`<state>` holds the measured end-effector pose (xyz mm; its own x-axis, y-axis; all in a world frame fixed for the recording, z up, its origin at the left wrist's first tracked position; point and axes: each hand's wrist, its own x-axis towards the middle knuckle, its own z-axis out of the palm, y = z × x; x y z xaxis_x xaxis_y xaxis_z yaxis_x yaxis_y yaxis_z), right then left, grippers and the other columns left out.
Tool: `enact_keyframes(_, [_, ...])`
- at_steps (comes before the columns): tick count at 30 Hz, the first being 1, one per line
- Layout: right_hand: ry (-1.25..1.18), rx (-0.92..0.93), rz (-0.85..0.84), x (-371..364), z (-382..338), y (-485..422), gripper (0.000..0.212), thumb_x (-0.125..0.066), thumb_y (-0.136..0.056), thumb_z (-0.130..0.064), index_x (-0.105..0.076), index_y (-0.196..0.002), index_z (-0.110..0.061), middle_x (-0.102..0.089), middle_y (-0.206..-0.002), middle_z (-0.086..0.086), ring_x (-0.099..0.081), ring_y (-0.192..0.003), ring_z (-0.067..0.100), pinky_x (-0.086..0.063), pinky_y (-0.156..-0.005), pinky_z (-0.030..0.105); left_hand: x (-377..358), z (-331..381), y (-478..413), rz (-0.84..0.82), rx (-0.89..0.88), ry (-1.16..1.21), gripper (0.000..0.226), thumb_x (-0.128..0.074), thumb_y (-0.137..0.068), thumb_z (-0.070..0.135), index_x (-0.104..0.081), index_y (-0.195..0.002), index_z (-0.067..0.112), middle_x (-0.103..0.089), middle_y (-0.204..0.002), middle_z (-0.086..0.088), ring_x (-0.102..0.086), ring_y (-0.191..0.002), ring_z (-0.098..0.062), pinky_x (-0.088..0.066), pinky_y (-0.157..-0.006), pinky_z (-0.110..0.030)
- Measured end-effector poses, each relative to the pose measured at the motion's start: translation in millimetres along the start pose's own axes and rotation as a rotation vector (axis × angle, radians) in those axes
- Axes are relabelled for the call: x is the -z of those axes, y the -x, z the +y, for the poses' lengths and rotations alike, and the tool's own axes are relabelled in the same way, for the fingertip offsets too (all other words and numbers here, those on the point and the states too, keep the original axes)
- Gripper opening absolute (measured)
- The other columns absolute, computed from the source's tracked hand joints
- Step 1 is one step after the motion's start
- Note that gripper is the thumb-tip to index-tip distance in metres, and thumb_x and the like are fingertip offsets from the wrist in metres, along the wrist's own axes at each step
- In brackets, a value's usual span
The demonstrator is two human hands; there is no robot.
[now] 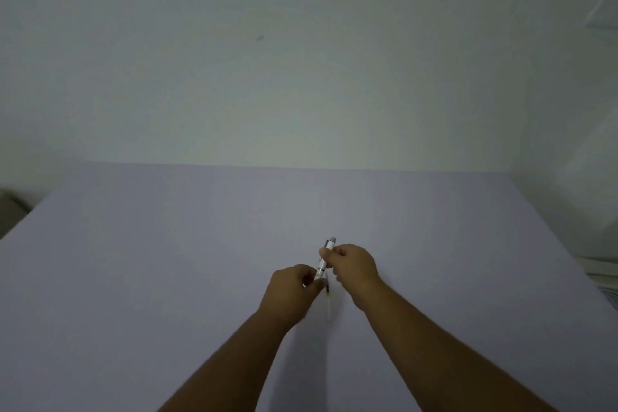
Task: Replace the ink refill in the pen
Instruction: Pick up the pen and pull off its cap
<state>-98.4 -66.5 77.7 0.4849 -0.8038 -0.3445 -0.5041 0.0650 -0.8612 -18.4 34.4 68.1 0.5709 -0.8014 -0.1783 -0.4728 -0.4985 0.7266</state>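
I see the slim white plastic pen (325, 259) pinched in both hands above the lilac table (167, 261), long axis one-to-seven o'clock: right hand (352, 264) clamps the upper barrel, left hand (292, 291) the lower end. A pale refill (329, 306) lies at six o'clock, nearer my left.

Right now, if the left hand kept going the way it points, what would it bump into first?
Probably the right hand. The left hand points up and right along the white pen both hands grip, and the right hand sits just beyond, though depth is unclear.
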Motion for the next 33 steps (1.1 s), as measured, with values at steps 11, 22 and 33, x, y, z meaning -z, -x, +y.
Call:
enact_keyframes(11, [-0.227,-0.122,0.182,33.9,-6.1,-25.1,0.028,-0.056,-0.09,-0.028,-0.063,-0.068,-0.012,-0.061,-0.066,0.002,-0.053,-0.059,0.017,-0.051,-0.075,0.037,3.7,1.5,-1.5,-0.097,0.119,0.114,0.023,-0.062,-0.086,0.032,-0.064,-0.067,0.019,-0.067,-0.076,-0.004,-0.062,-0.07,-0.019,-0.053,-0.067,-0.028])
enact_keyframes(22, [0.423,-0.138,-0.077,14.5,77.9,-31.0,0.016,-0.059,-0.087,-0.018,-0.062,-0.091,-0.002,-0.065,-0.085,0.011,-0.063,-0.079,0.024,-0.053,-0.077,0.035,2.3,-8.6,-10.0,-0.026,0.212,0.257,0.021,-0.064,-0.084,0.033,-0.069,-0.071,0.018,-0.073,-0.086,-0.012,-0.069,-0.087,-0.03,-0.059,-0.083,-0.043])
enact_keyframes(33, [0.468,-0.091,-0.073,-7.6,95.8,-40.4,0.009,-0.063,-0.085,-0.013,-0.057,-0.088,-0.007,-0.069,-0.101,0.017,-0.066,-0.087,0.027,-0.056,-0.079,0.036,-3.7,-8.1,-21.5,-0.009,0.224,0.295,0.017,-0.065,-0.083,0.034,-0.068,-0.076,0.019,-0.072,-0.085,-0.01,-0.068,-0.085,-0.027,-0.059,-0.082,-0.042])
